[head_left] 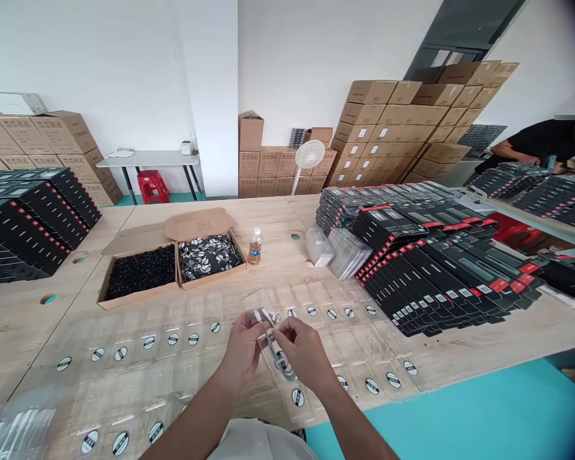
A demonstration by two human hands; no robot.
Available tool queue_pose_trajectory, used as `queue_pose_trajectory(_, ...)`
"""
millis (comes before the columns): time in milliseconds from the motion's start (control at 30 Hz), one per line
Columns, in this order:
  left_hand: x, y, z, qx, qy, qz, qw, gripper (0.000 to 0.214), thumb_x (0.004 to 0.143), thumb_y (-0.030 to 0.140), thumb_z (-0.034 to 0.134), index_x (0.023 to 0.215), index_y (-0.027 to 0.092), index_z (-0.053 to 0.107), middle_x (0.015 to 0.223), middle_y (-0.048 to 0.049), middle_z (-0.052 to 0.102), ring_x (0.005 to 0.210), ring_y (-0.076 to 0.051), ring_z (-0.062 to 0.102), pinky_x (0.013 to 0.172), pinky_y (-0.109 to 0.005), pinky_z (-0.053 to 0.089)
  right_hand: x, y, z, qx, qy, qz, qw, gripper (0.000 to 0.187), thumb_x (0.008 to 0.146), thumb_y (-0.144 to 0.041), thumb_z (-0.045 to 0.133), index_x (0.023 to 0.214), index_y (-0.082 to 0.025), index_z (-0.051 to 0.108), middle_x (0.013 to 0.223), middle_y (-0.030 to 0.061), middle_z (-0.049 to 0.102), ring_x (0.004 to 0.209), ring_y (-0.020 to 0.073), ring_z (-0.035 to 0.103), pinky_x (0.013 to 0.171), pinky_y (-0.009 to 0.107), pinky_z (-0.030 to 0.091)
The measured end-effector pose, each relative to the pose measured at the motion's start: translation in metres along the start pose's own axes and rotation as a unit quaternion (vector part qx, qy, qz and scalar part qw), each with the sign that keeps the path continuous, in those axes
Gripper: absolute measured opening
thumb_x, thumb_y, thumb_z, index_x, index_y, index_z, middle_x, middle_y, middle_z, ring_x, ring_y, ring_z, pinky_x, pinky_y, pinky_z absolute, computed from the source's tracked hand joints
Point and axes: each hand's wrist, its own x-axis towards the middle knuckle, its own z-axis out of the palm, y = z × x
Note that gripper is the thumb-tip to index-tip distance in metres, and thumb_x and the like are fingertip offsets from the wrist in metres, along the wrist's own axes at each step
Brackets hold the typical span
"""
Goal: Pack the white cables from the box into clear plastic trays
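A coiled white cable [288, 375] is held up in front of me, its light plug ends pointing up and its loop hanging down. Near those plug ends, my left hand [242, 345] is closed on the cable. My right hand [303, 351] pinches the cable just beside it, thumb and fingers together. Below and around both hands, clear plastic trays [206, 319] lie in rows, many with an oval black-and-white sticker. Part of the cable is hidden by my fingers.
Behind the trays stand a carton of small black pieces [141, 271], a carton of black-and-white printed packets [209, 257] and a bottle [255, 248]. Black boxes are stacked left [23, 223] and right [441, 275], near clear plastic cases [347, 252]. A co-worker [541, 144] is far right.
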Motion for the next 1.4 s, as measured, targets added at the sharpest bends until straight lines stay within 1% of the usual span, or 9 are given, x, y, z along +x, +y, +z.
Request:
queue_pose_trajectory(333, 0.000, -0.004, 0.007, 0.026, 0.071, 0.013, 0.997, 0.031, 0.056, 0.032, 0.082, 0.077, 0.018, 0.065, 0.070, 0.0014, 0.062, 0.065, -0.012, 0.058, 0.056, -0.022, 0.042, 0.002, -0.005, -0.001, -0.092, -0.034, -0.024, 0.995, 0.017, 0.078, -0.027, 0.055, 0.062, -0.021, 0.053, 0.059, -0.0014, 0.056, 0.057, 0.0138, 0.050, 0.052, 0.023, 0.034)
queue_pose_trajectory(467, 0.003, -0.003, 0.002, 0.024, 0.083, 0.039, 0.995, 0.031, 0.058, 0.037, 0.081, 0.078, 0.018, 0.065, 0.070, 0.0007, 0.063, 0.060, -0.011, 0.057, 0.054, -0.022, 0.042, -0.008, -0.004, -0.003, -0.107, -0.043, -0.051, 0.992, 0.007, 0.077, -0.023, 0.057, 0.082, -0.022, 0.062, 0.073, 0.0005, 0.060, 0.063, 0.0153, 0.052, 0.057, 0.026, 0.039)
queue_pose_trajectory(567, 0.006, 0.000, -0.003, -0.014, 0.072, 0.052, 0.996, 0.031, 0.060, 0.037, 0.081, 0.078, 0.017, 0.065, 0.068, 0.0011, 0.062, 0.061, -0.012, 0.059, 0.060, -0.026, 0.047, -0.018, 0.007, -0.008, -0.090, -0.034, -0.062, 0.993, 0.024, 0.075, -0.021, 0.059, 0.098, -0.024, 0.062, 0.095, 0.0037, 0.061, 0.073, 0.0168, 0.054, 0.067, 0.029, 0.044)
queue_pose_trajectory(667, 0.009, 0.001, -0.007, -0.044, 0.053, 0.043, 0.997, 0.031, 0.061, 0.038, 0.081, 0.077, 0.017, 0.064, 0.069, 0.0005, 0.062, 0.062, -0.013, 0.061, 0.066, -0.030, 0.051, -0.023, 0.025, -0.011, 0.003, -0.029, -0.015, 0.999, 0.037, 0.078, -0.031, 0.060, 0.114, -0.024, 0.058, 0.110, 0.0075, 0.059, 0.091, 0.0211, 0.056, 0.073, 0.032, 0.047)
queue_pose_trajectory(800, 0.010, -0.004, -0.007, -0.053, 0.052, 0.018, 0.997, 0.034, 0.059, 0.040, 0.082, 0.076, 0.017, 0.064, 0.069, 0.0000, 0.062, 0.062, -0.015, 0.062, 0.063, -0.031, 0.052, -0.026, 0.042, -0.001, 0.176, -0.116, 0.059, 0.976, 0.041, 0.082, -0.044, 0.056, 0.115, -0.019, 0.058, 0.089, 0.0055, 0.063, 0.082, 0.0200, 0.059, 0.068, 0.031, 0.049)
queue_pose_trajectory(967, 0.007, -0.005, -0.006, -0.031, 0.034, -0.005, 0.999, 0.029, 0.060, 0.036, 0.082, 0.072, 0.016, 0.063, 0.066, 0.0003, 0.062, 0.059, -0.013, 0.061, 0.067, -0.032, 0.052, -0.031, 0.051, 0.018, 0.253, -0.094, 0.084, 0.959, 0.028, 0.077, -0.044, 0.062, 0.089, -0.018, 0.059, 0.072, 0.0004, 0.057, 0.065, 0.0148, 0.053, 0.058, 0.027, 0.047)
queue_pose_trajectory(1067, 0.006, -0.004, -0.007, 0.008, 0.018, -0.028, 0.999, 0.030, 0.057, 0.034, 0.083, 0.071, 0.016, 0.064, 0.064, -0.0002, 0.063, 0.056, -0.012, 0.060, 0.061, -0.029, 0.050, -0.027, 0.053, 0.015, 0.238, -0.145, 0.080, 0.957, 0.028, 0.073, -0.043, 0.067, 0.084, -0.018, 0.059, 0.065, -0.0031, 0.053, 0.062, 0.0133, 0.051, 0.059, 0.026, 0.044)
queue_pose_trajectory(1200, 0.002, -0.006, -0.008, 0.056, -0.008, -0.042, 0.998, 0.032, 0.054, 0.034, 0.085, 0.072, 0.016, 0.064, 0.067, -0.0018, 0.066, 0.059, -0.014, 0.062, 0.060, -0.027, 0.048, -0.015, 0.049, 0.001, 0.202, -0.149, 0.057, 0.966, 0.039, 0.073, -0.040, 0.068, 0.104, -0.018, 0.060, 0.070, -0.0030, 0.055, 0.066, 0.0132, 0.052, 0.062, 0.025, 0.041)
queue_pose_trajectory(1400, -0.001, -0.012, -0.009, 0.068, 0.010, -0.055, 0.996, 0.031, 0.055, 0.034, 0.084, 0.069, 0.017, 0.062, 0.067, -0.0025, 0.068, 0.061, -0.015, 0.064, 0.058, -0.026, 0.045, -0.007, 0.036, -0.002, 0.130, -0.158, 0.010, 0.979, 0.014, 0.077, -0.029, 0.062, 0.085, -0.018, 0.062, 0.062, -0.0066, 0.047, 0.057, 0.0095, 0.041, 0.053, 0.021, 0.031)
